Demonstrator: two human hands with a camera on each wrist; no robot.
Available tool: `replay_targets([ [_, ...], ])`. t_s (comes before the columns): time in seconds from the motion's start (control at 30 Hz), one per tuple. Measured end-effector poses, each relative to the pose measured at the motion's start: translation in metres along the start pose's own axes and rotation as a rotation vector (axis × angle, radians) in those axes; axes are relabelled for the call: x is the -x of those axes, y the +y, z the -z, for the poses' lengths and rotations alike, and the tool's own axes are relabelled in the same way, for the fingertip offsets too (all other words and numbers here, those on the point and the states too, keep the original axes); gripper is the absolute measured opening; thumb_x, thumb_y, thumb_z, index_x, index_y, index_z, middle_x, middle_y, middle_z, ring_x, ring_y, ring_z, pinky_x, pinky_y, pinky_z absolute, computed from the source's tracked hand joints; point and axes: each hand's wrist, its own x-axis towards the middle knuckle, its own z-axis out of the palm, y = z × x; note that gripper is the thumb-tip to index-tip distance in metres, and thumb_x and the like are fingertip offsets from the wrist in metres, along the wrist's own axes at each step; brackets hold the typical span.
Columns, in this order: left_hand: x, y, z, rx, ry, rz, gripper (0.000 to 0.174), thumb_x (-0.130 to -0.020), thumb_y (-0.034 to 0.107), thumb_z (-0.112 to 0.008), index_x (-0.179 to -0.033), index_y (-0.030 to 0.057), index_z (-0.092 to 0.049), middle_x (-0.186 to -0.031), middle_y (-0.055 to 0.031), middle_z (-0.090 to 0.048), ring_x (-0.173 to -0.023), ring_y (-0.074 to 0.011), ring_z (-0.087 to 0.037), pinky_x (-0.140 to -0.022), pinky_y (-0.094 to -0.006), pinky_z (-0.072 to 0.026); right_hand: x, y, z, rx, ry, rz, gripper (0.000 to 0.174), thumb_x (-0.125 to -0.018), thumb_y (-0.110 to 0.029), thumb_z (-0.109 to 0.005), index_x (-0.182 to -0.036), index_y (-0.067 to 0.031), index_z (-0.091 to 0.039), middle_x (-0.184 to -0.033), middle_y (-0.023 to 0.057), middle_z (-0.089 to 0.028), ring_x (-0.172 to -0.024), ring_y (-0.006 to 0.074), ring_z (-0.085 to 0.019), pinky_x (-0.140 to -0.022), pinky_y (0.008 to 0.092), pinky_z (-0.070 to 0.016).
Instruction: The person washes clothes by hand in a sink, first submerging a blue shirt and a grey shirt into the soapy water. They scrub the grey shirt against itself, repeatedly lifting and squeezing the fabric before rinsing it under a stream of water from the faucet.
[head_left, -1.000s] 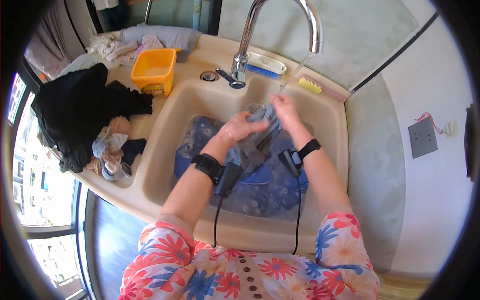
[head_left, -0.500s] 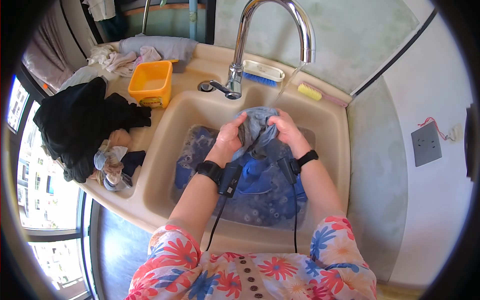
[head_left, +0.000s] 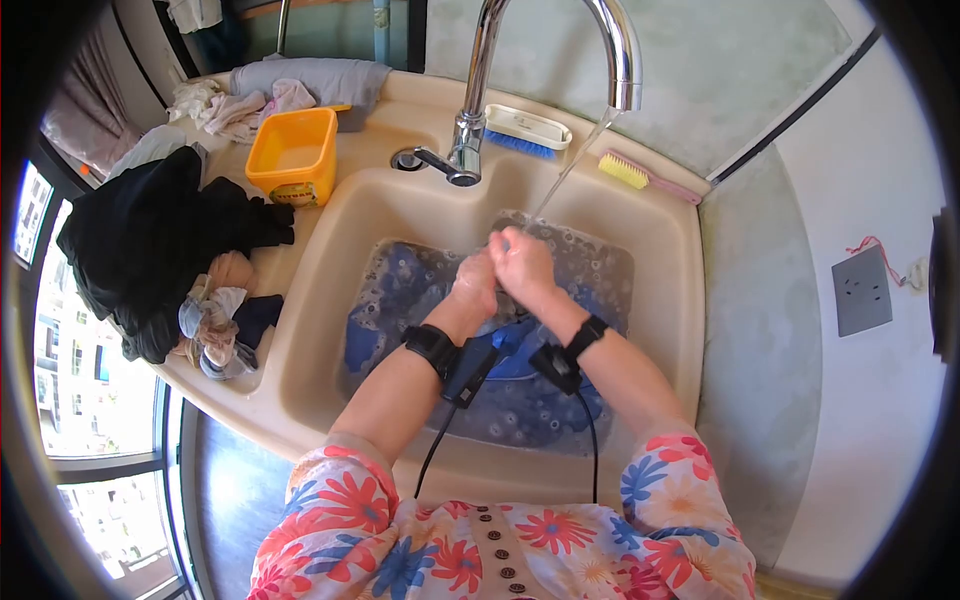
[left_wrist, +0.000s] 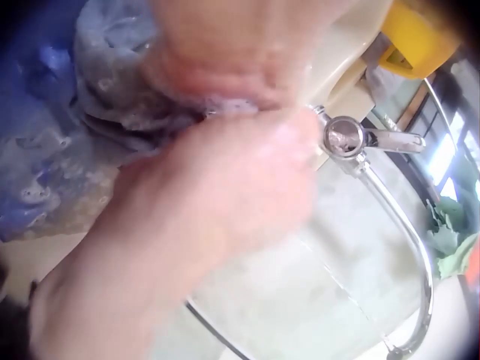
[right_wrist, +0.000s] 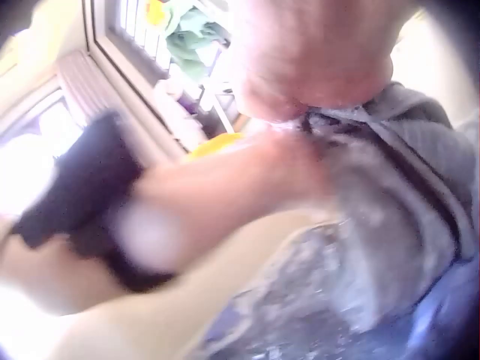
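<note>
Over the soapy water in the sink (head_left: 668,330), the left hand (head_left: 475,284) and right hand (head_left: 522,266) meet, fingers curled round a wet grey cloth (right_wrist: 390,202). Most of this cloth is hidden beneath the hands in the head view. Its folds hang from between them in the right wrist view, and a bunched part of the cloth (left_wrist: 112,67) shows in the left wrist view. Just beyond the right hand, a thin stream of water (head_left: 560,180) falls from the tap (head_left: 625,70). Blue fabric (head_left: 365,345) soaks in the suds around and below the hands.
A blue-bristled brush (head_left: 528,130) and a yellow-bristled brush (head_left: 640,176) lie on the back ledge. To the left are a yellow tub (head_left: 292,155), a black garment heap (head_left: 150,240) and small light-coloured clothes (head_left: 215,325). A wall socket (head_left: 862,290) is at right.
Half a second ago the hands were apart with the grey cloth spread between them. They have come together and lower, bunching it. The water keeps running.
</note>
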Motion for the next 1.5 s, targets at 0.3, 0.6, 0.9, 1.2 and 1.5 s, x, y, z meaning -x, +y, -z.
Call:
replay_targets([
  [0.3,0.024,0.040,-0.019,-0.268,-0.265,-0.103,0.036,-0.082,0.030,-0.054,-0.106,0.0029,-0.055,-0.103,-0.0090,-0.058,-0.094,-0.0174,-0.055,-0.076,-0.0313,-0.0453,-0.027,0.085,0.007,-0.483,-0.344,-0.129,0.018,-0.072,-0.004,-0.057,-0.090,-0.0030,-0.055,-0.086,0.0108,-0.060,-0.081,0.0207,-0.057,-0.072,0.0309,-0.0449],
  [0.6,0.044,0.075,0.007,-1.523,-0.217,-0.577,0.028,-0.066,0.014,-0.067,-0.087,-0.0030,-0.063,-0.081,-0.0103,-0.064,-0.077,-0.0188,-0.060,-0.069,-0.0299,-0.0471,-0.032,0.052,0.070,-1.341,-0.427,-0.297,0.044,-0.067,0.001,-0.045,-0.111,-0.0002,-0.047,-0.089,0.0061,-0.055,-0.078,0.0159,-0.054,-0.072,0.0274,-0.0457],
  [0.9,0.009,0.051,0.043,-0.057,-0.282,-0.298,0.024,-0.073,0.014,-0.066,-0.091,-0.0013,-0.061,-0.083,-0.0076,-0.063,-0.074,-0.0201,-0.060,-0.070,-0.0337,-0.0481,-0.011,0.036,0.060,-0.172,-0.824,0.064,0.034,-0.073,-0.013,-0.060,-0.102,0.0029,-0.052,-0.092,0.0107,-0.059,-0.082,0.0174,-0.056,-0.074,0.0287,-0.0452],
  [1.2,-0.016,0.020,0.015,0.337,-0.022,-0.177,0.016,-0.084,0.015,-0.053,-0.094,0.0032,-0.057,-0.089,-0.0085,-0.058,-0.085,-0.0202,-0.058,-0.077,-0.0343,-0.0470,-0.032,0.045,0.008,-0.995,-0.363,-0.407,0.028,-0.070,-0.010,-0.061,-0.096,-0.0018,-0.055,-0.082,0.0081,-0.058,-0.072,0.0156,-0.055,-0.066,0.0286,-0.0451],
  [1.5,0.022,0.007,-0.015,0.011,0.334,-0.058,0.036,-0.085,0.029,-0.049,-0.106,0.0004,-0.052,-0.098,-0.0104,-0.056,-0.097,-0.0188,-0.049,-0.081,-0.0327,-0.0394,-0.016,0.030,-0.022,-0.018,-0.065,0.073,0.024,-0.080,-0.027,-0.049,-0.071,-0.0057,-0.055,-0.068,0.0197,-0.056,-0.066,0.0371,-0.056,-0.058,0.0424,-0.0452],
])
